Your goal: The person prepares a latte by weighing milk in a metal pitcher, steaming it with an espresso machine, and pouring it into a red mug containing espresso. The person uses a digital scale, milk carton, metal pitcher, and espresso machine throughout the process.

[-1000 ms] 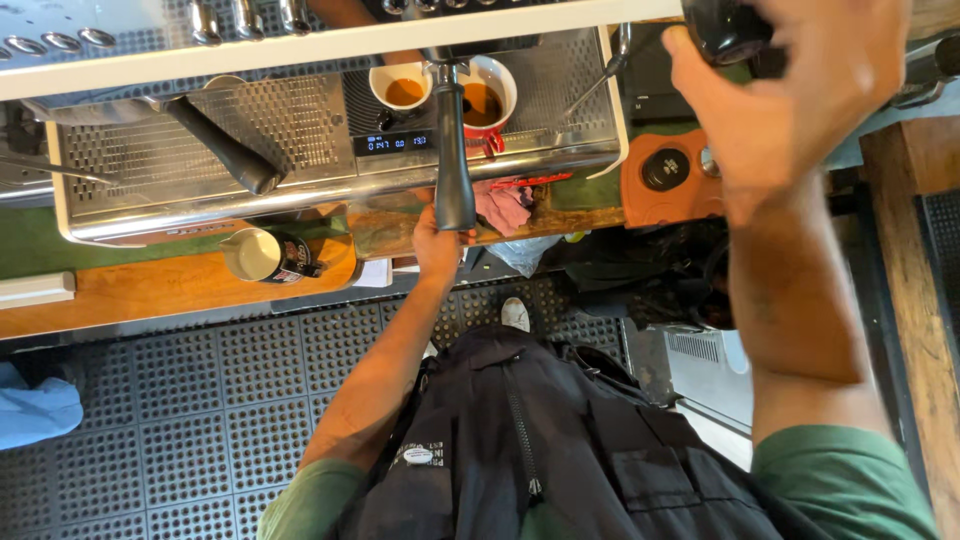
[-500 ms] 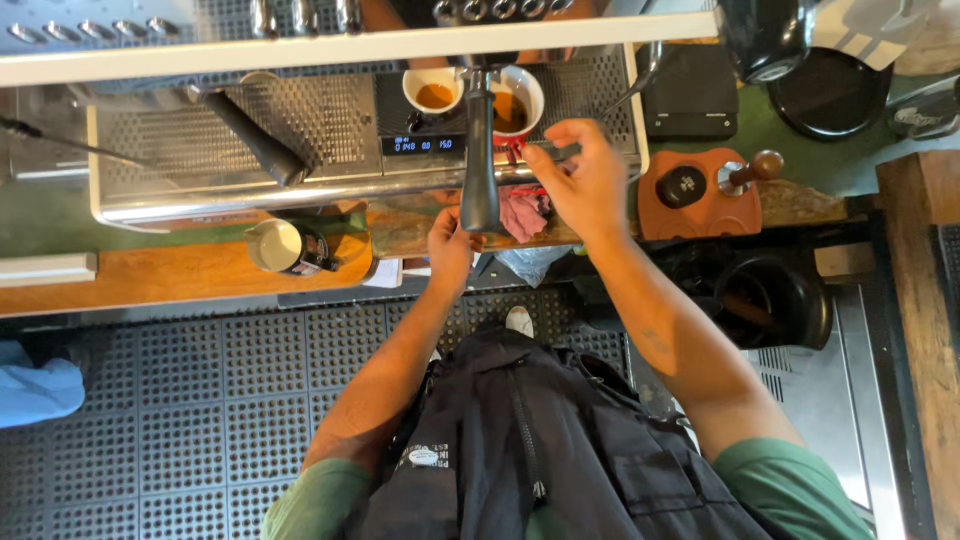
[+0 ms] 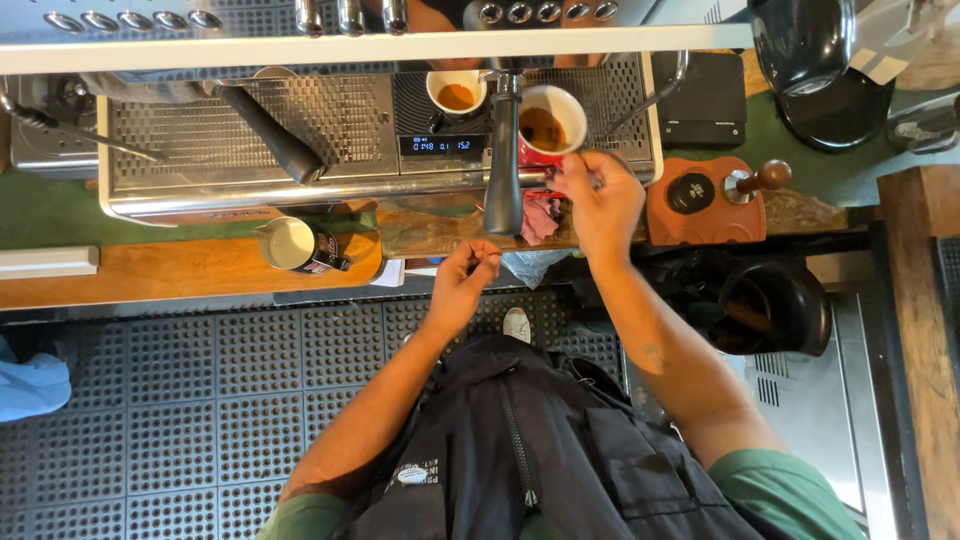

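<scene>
My right hand (image 3: 600, 205) has its fingers closed round the red cup (image 3: 550, 125) of coffee on the machine's drip tray (image 3: 330, 130). I'd lift it level and slowly. My left hand (image 3: 462, 285) hangs loosely curled, empty, below the portafilter handle (image 3: 503, 160).

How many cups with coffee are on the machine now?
2: a white cup on the drip tray, and a red cup beside it, held by the right hand. Others may be hidden above.

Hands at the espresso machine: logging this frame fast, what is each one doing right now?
Left hand: loosely curled, holding nothing, just below the portafilter handle.
Right hand: closed on the red cup of coffee.
</scene>
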